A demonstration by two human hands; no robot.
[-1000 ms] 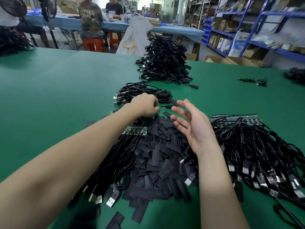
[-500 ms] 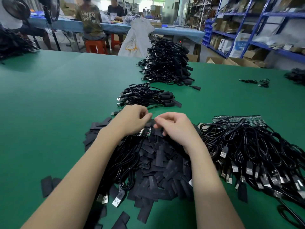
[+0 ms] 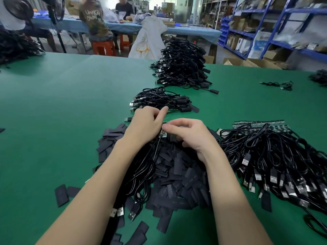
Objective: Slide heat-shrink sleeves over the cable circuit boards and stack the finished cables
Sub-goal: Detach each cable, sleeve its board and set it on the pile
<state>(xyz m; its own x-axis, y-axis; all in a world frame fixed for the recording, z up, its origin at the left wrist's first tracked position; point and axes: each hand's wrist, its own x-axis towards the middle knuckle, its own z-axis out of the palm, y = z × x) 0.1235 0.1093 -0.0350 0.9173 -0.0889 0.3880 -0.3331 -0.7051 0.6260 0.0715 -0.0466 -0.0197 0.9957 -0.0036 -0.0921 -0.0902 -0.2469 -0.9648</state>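
Peeking out between my two hands, the circuit board [image 3: 163, 134] lies with its long axis running left to right, pinched in my left hand [image 3: 144, 125]; my right hand [image 3: 190, 134] pinches a sleeve [image 3: 173, 137] just right of it, over the counter [image 3: 70, 106].

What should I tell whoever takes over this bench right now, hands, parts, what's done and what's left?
Left hand: grip on a cable's circuit board.
Right hand: pinching a heat-shrink sleeve right at that board; sleeve not visibly over it yet.
Loose sleeves pile: under both hands.
Unsleeved cables: heap to the right, bare boards along its far edge.
Done: small finished stack just beyond the hands, large finished pile farther back.
Left: sleeve this board, stack it, then work through the right heap.
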